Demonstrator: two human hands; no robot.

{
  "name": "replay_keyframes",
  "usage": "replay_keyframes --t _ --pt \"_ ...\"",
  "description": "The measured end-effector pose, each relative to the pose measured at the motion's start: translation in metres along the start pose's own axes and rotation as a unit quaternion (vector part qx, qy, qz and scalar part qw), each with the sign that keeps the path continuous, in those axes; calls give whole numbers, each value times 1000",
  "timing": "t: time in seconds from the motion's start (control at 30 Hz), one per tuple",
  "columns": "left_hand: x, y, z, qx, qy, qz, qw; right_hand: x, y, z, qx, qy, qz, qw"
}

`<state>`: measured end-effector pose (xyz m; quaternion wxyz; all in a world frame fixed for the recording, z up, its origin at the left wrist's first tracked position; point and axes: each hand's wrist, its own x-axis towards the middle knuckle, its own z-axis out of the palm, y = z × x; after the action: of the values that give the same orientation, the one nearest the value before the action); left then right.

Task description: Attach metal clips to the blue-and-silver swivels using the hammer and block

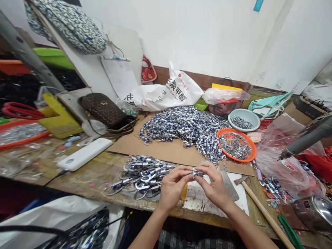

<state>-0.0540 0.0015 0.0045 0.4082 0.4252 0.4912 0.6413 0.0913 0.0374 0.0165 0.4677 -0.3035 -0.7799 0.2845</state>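
Note:
My left hand and my right hand meet over the near edge of the bench. Between their fingertips is a small metal clasp piece with a blue band, mostly covered by the fingers. Both hands are closed in a pinch on it. Just left of my left hand lies a pile of silver and blue carabiner clips. Farther back, a large heap of similar blue-banded clips spreads over flat cardboard. Beneath my right hand are a white sheet and a grey metal plate.
An orange dish of small metal parts and a pale blue bowl stand at the right. A hammer lies right of my hands. A white power bank rests at left. A grey metal arm juts in from the right.

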Motion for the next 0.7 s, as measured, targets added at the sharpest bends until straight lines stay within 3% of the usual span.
replay_keyframes --t 0.1,0.23,0.5,0.7 --pt "0 6 2 -10 -6 16 1000 -1 -2 -7 -50 16 -109 993" --pt "-4 12 -1 4 -20 36 999 0 -5 -17 -100 -14 -236 966" --pt "-9 26 -3 96 -55 86 990 2 -11 -34 -214 -86 -330 915" --pt "-9 32 -8 129 -81 103 983 0 -9 -35 -198 -87 -316 924"
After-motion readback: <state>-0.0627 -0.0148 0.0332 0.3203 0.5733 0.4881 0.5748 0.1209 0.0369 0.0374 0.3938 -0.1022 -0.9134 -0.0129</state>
